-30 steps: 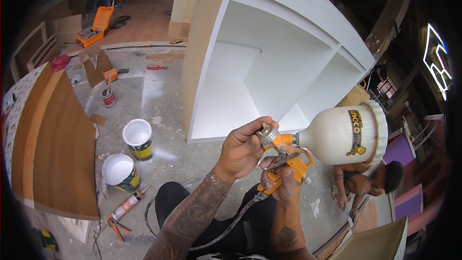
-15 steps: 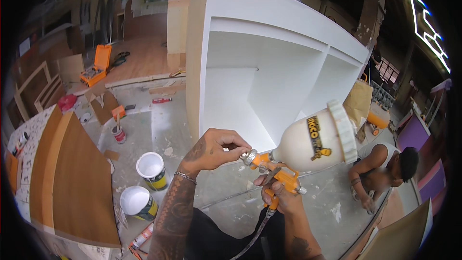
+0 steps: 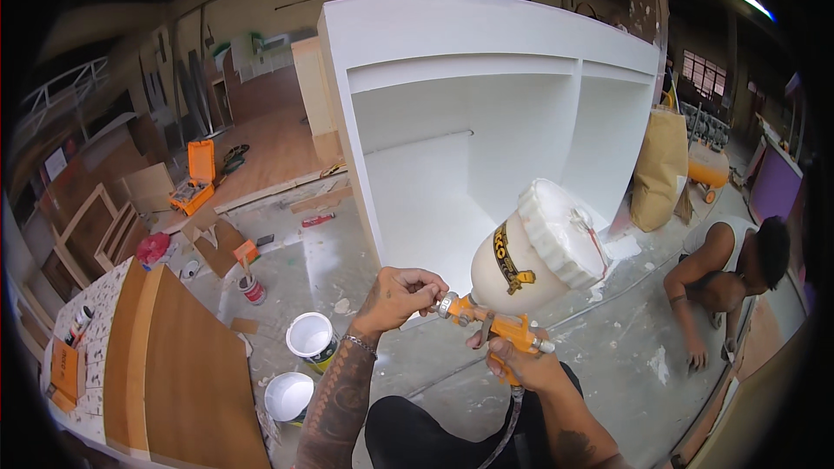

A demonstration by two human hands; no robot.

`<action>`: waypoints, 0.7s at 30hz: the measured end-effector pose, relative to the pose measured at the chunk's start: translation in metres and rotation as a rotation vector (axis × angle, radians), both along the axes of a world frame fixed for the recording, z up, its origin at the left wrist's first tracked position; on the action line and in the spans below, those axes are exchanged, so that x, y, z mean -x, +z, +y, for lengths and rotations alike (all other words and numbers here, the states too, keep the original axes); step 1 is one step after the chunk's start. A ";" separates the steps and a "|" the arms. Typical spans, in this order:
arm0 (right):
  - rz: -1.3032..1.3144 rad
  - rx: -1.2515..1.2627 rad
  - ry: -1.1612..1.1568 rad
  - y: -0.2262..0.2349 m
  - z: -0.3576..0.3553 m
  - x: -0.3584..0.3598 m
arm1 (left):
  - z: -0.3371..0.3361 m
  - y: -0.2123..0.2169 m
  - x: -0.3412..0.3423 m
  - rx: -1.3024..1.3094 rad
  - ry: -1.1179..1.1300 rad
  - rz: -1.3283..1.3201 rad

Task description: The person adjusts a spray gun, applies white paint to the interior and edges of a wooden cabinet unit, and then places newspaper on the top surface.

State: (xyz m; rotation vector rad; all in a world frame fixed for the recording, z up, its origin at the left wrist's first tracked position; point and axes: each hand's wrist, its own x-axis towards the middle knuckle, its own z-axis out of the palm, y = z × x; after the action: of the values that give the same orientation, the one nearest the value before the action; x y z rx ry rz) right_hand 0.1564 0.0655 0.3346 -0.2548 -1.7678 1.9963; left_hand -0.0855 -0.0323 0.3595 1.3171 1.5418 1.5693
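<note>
My right hand [image 3: 532, 366] is wrapped round the handle of an orange spray gun [image 3: 512, 330], fingers near its trigger. On top of the gun sits a tilted whitish paint cup [image 3: 521, 260] with a ribbed, paint-smeared lid. A hose [image 3: 512, 421] runs down from the handle. My left hand [image 3: 395, 300] is closed in a pinch right at the gun's metal nozzle [image 3: 449, 305]; anything small between those fingertips is hidden. Behind the gun stands a large white open-fronted cabinet [image 3: 486, 30] with a divider and a rod inside.
Two paint buckets [image 3: 311, 336] stand on the floor to the left, beside brown panels [image 3: 195, 365]. Farther off are a small can [image 3: 252, 289] and an orange toolbox [image 3: 198, 178]. A co-worker [image 3: 725, 265] crouches at right, near a brown paper bag [image 3: 658, 169] and an orange compressor [image 3: 708, 165].
The view has swung, shifting the surroundings. The paint cup now leans more toward me, its lid showing more. Both hands keep their hold at the gun; the co-worker's hand has moved along the floor.
</note>
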 end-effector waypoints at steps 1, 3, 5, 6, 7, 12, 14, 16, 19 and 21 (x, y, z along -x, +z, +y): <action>0.007 0.006 -0.004 -0.002 0.003 -0.001 | 0.000 0.000 -0.001 0.006 -0.004 0.007; -0.002 0.032 0.021 -0.005 0.006 -0.003 | -0.003 0.003 -0.004 -0.039 -0.096 -0.122; 0.007 0.059 0.037 -0.002 0.005 -0.003 | -0.006 0.003 -0.001 -0.040 -0.123 -0.129; 0.006 0.079 0.045 -0.001 0.005 -0.004 | -0.006 0.003 0.000 -0.049 -0.159 -0.146; 0.013 0.084 0.043 0.000 0.005 -0.005 | -0.005 0.005 0.000 -0.042 -0.161 -0.139; -0.050 0.057 0.087 -0.008 0.013 -0.009 | 0.003 0.002 -0.001 -0.053 -0.126 -0.042; -0.016 0.072 0.063 -0.004 0.009 -0.008 | 0.002 0.000 -0.002 -0.036 -0.101 -0.040; 0.013 0.082 0.040 -0.003 0.010 -0.008 | 0.002 0.000 -0.002 -0.024 -0.074 -0.040; -0.072 0.046 0.097 -0.008 0.015 -0.007 | 0.001 0.000 0.000 -0.037 -0.088 -0.073; 0.041 0.140 0.071 -0.002 0.011 -0.006 | -0.001 0.002 0.002 -0.015 -0.147 -0.102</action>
State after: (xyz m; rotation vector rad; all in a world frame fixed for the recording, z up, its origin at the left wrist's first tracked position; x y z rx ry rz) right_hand 0.1627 0.0765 0.3324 -0.1965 -1.6361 2.1632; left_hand -0.0876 -0.0330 0.3614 1.3065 1.3426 1.5336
